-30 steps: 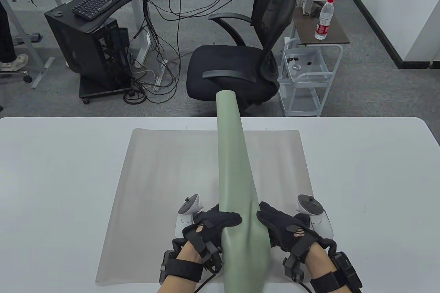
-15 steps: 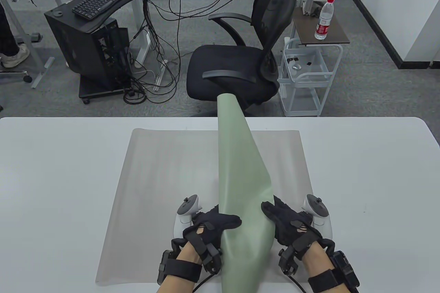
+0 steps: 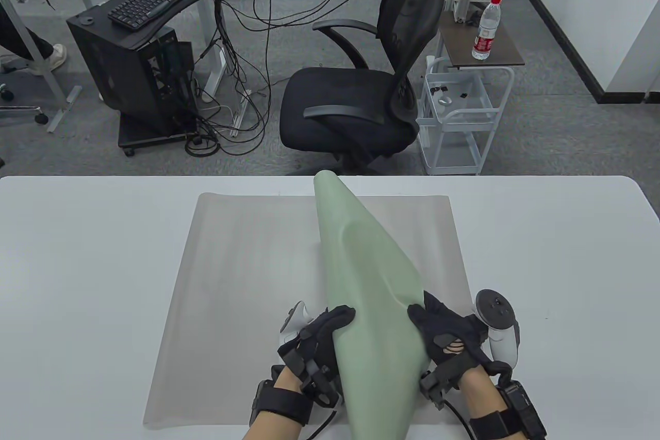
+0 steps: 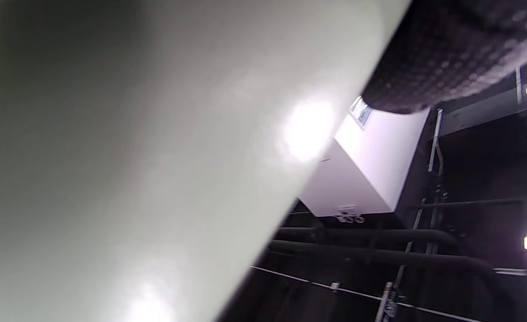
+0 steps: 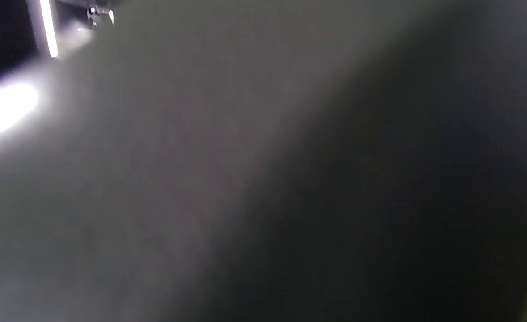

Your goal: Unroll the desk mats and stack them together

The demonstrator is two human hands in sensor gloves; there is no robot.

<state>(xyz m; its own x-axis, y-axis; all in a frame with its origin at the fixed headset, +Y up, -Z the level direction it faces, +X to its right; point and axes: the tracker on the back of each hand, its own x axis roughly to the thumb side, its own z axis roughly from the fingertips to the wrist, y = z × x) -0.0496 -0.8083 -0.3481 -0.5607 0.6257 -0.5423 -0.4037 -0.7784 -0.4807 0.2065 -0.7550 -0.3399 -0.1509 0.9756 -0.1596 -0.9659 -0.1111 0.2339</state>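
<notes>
Hands point(image 3: 384, 339) gripping green mat point(image 3: 371, 275) above grey mat point(image 3: 247, 275), office chair point(image 3: 361, 84) beyond table point(image 3: 77, 254)

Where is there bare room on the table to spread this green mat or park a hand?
Bare white table runs left of the grey mat, and another open strip right of it to the table's edge. The grey mat's left half is uncovered too. The near middle is crowded: the left hand and right hand both grip the green mat there.
</notes>
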